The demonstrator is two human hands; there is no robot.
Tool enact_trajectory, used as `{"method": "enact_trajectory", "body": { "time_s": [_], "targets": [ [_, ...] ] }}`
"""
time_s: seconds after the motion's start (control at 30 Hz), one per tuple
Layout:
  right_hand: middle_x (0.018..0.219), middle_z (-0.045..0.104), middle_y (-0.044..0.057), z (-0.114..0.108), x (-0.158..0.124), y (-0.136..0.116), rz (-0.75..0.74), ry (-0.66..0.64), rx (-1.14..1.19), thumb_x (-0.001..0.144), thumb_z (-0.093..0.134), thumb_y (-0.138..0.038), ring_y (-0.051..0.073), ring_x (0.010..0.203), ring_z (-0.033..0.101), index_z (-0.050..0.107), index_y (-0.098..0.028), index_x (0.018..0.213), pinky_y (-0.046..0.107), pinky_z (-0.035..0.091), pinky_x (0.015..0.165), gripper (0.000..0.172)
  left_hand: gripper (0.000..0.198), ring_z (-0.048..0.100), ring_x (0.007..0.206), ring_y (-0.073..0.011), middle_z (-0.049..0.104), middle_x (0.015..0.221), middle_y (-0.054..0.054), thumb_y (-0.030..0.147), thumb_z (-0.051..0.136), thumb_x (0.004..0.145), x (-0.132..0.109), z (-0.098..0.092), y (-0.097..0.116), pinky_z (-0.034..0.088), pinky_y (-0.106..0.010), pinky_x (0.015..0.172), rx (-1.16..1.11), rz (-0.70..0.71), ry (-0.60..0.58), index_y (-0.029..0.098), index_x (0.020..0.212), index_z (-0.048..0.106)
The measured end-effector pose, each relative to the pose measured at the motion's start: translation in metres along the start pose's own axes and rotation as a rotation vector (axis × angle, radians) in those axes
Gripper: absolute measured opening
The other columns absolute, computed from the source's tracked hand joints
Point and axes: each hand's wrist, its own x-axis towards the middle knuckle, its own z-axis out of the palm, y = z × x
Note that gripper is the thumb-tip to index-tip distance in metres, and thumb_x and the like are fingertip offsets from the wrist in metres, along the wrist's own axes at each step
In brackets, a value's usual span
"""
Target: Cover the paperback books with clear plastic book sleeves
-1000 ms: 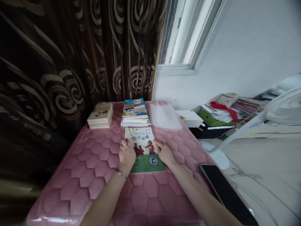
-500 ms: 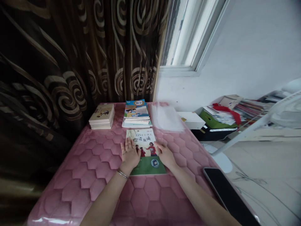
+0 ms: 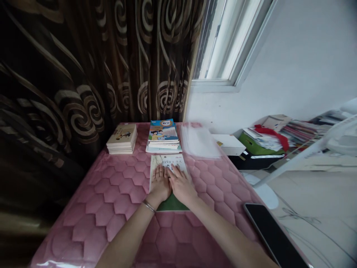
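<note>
A book with a white and green cover (image 3: 174,204) lies flat on the pink padded table cover (image 3: 117,186). My left hand (image 3: 161,185) rests palm down on its left part, fingers stretched out and pointing away from me. Beside it my right hand (image 3: 182,187) lies flat on the middle and right of the cover, its fingertips close to my left hand. Between them the two hands hide much of the cover picture. Just beyond the book stands a stack of books with a blue one (image 3: 163,131) on top.
Small beige books (image 3: 122,138) are stacked at the far left. Clear plastic sheets (image 3: 200,141) lie at the far right. A dark-screened phone (image 3: 275,234) is at the right edge. Past the table are a white box (image 3: 229,144), a green bag (image 3: 259,143) and a white stand (image 3: 301,152).
My right hand has moved left from the book's right edge onto the cover, beside my left hand. My left hand still lies on the book. The view has shifted slightly.
</note>
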Motion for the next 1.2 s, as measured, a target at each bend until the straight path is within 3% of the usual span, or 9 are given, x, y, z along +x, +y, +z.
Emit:
{"method": "enact_trajectory", "body": {
  "time_s": [0.2, 0.37, 0.53, 0.7, 0.83, 1.0, 1.1, 1.2],
  "targets": [
    [0.155, 0.026, 0.006, 0.011, 0.059, -0.010, -0.101, -0.284, 0.211, 0.099, 0.013, -0.047, 0.021, 0.144, 0.018, 0.030, -0.016, 0.148, 0.044, 0.015, 0.116, 0.060, 0.063, 0.019, 0.143, -0.0320, 0.029, 0.154, -0.013, 0.042, 0.035, 0.092, -0.002, 0.005, -0.004, 0.014, -0.048, 0.116, -0.011, 0.082, 0.025, 0.014, 0.148, 0.028],
    [0.156, 0.017, 0.010, 0.016, 0.076, 0.020, 0.082, -0.258, 0.050, 0.097, 0.013, -0.051, 0.021, 0.145, 0.009, 0.026, -0.009, 0.149, 0.041, 0.007, 0.117, 0.068, 0.063, 0.022, 0.142, -0.0297, 0.029, 0.153, -0.016, 0.041, 0.033, 0.092, 0.001, 0.008, -0.002, 0.018, -0.044, 0.116, -0.012, -0.018, 0.097, 0.009, 0.147, 0.031],
    [0.157, 0.011, 0.015, 0.014, 0.061, 0.036, 0.245, -0.251, -0.066, 0.097, 0.012, -0.051, 0.025, 0.145, 0.006, 0.020, -0.001, 0.148, 0.046, 0.001, 0.117, 0.072, 0.064, 0.020, 0.143, -0.0276, 0.024, 0.155, -0.018, 0.038, 0.034, 0.091, 0.003, 0.012, 0.000, 0.017, -0.043, 0.116, -0.006, -0.076, 0.110, 0.003, 0.145, 0.030],
    [0.156, 0.015, 0.012, 0.011, 0.015, 0.019, 0.109, -0.204, -0.049, 0.098, 0.010, -0.045, 0.023, 0.145, 0.009, 0.026, -0.006, 0.148, 0.044, 0.006, 0.117, 0.066, 0.062, 0.019, 0.144, -0.0280, 0.022, 0.155, -0.019, 0.034, 0.032, 0.092, 0.003, 0.012, 0.000, 0.017, -0.042, 0.117, -0.020, -0.072, 0.087, 0.002, 0.145, 0.030],
    [0.156, 0.018, 0.011, 0.009, -0.016, 0.025, 0.105, -0.167, -0.038, 0.098, 0.017, -0.045, 0.023, 0.144, 0.014, 0.028, -0.010, 0.148, 0.048, 0.010, 0.117, 0.062, 0.060, 0.019, 0.144, -0.0270, 0.022, 0.155, -0.018, 0.033, 0.031, 0.094, -0.001, 0.005, -0.007, 0.018, -0.041, 0.117, -0.022, -0.011, 0.080, 0.003, 0.146, 0.029],
    [0.156, 0.017, 0.012, 0.011, -0.022, 0.038, 0.159, -0.152, -0.058, 0.098, 0.019, -0.044, 0.024, 0.145, 0.012, 0.028, -0.008, 0.148, 0.047, 0.011, 0.117, 0.062, 0.059, 0.020, 0.144, -0.0227, 0.021, 0.156, -0.012, 0.039, 0.029, 0.096, -0.013, -0.005, -0.030, 0.020, -0.038, 0.117, -0.048, 0.075, 0.022, 0.010, 0.147, 0.029],
    [0.156, 0.017, 0.012, 0.012, -0.021, 0.037, 0.172, -0.150, -0.062, 0.098, 0.018, -0.046, 0.025, 0.145, 0.012, 0.029, -0.009, 0.148, 0.046, 0.012, 0.117, 0.063, 0.058, 0.017, 0.144, -0.0235, 0.020, 0.157, -0.012, 0.036, 0.028, 0.096, -0.021, -0.005, -0.038, 0.020, -0.040, 0.117, -0.062, 0.012, 0.025, 0.010, 0.147, 0.028],
    [0.156, 0.017, 0.012, 0.011, -0.020, 0.035, 0.182, -0.168, -0.064, 0.098, 0.019, -0.045, 0.024, 0.145, 0.013, 0.028, -0.009, 0.148, 0.045, 0.012, 0.117, 0.062, 0.055, 0.023, 0.142, -0.0272, 0.022, 0.156, -0.015, 0.030, 0.029, 0.096, -0.025, -0.004, -0.037, 0.028, -0.043, 0.113, -0.064, -0.119, 0.051, 0.009, 0.146, 0.031]
  ]
}}
